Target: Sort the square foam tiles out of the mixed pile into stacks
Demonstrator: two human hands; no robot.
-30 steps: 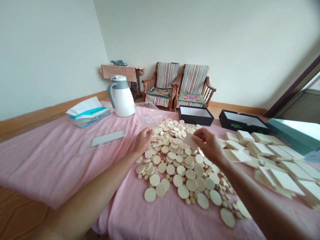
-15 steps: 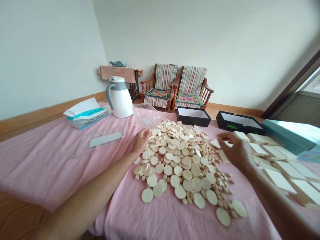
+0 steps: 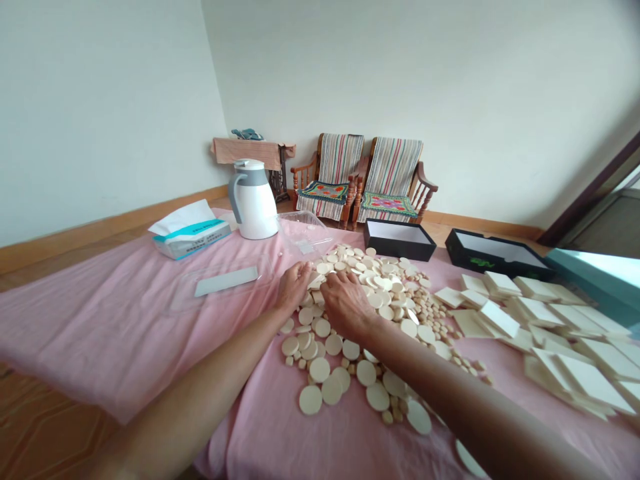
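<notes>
A heap of pale round wooden discs (image 3: 377, 396) lies in front of me, with many small wooden cubes (image 3: 431, 308) along its right side. At the heap's left edge, my left hand (image 3: 294, 287) rests with its fingers curled in; whatever they hold is hidden. My right hand (image 3: 347, 303) is over the heap just beside it, back upward and fingers bent down among the discs. Its fingertips are partly hidden, so I cannot make out what is in them. Square wooden tiles (image 3: 500, 319) lie in loose stacks to the right.
Two black boxes (image 3: 400, 248) stand at the back right, near a light-blue box (image 3: 600, 277). Left of the heap are a white jug (image 3: 259, 210), a tissue pack (image 3: 193, 237), clear plastic trays (image 3: 307, 233) and a pink cloth (image 3: 125, 320) over the table. Two chairs (image 3: 390, 180) stand beyond.
My right hand has moved left from beside the square tiles to the heap, close to my left hand. My left hand stays at the heap's edge. The view has shifted slightly.
</notes>
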